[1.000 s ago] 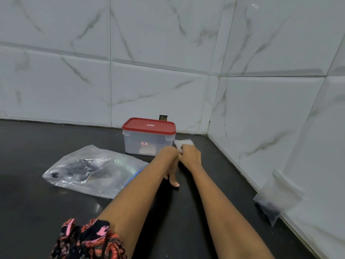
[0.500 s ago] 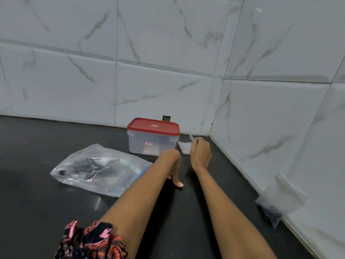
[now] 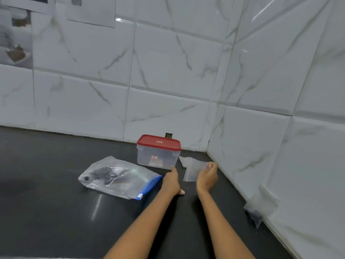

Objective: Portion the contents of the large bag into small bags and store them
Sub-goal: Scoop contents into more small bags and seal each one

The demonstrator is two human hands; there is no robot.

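Large clear bag (image 3: 119, 177), blue zip edge, dark contents, lies flat on the dark tabletop (image 3: 46, 212) left of the hands. Right hand (image 3: 207, 175) pinches one translucent small bag (image 3: 194, 170), lifted above further small bags (image 3: 184, 160) beside the red-lidded container (image 3: 158, 152). Left hand (image 3: 171, 181), fingers extended, reaches toward the container's base. A filled small bag (image 3: 261, 208) leans against the tiled wall (image 3: 280, 146) at right.

You have one large clear zip bag (image 3: 119, 177), one red-lidded plastic container (image 3: 157, 152), three small translucent bags (image 3: 194, 171) (image 3: 183, 160) (image 3: 260, 206), and two hands (image 3: 170, 181) (image 3: 207, 175).
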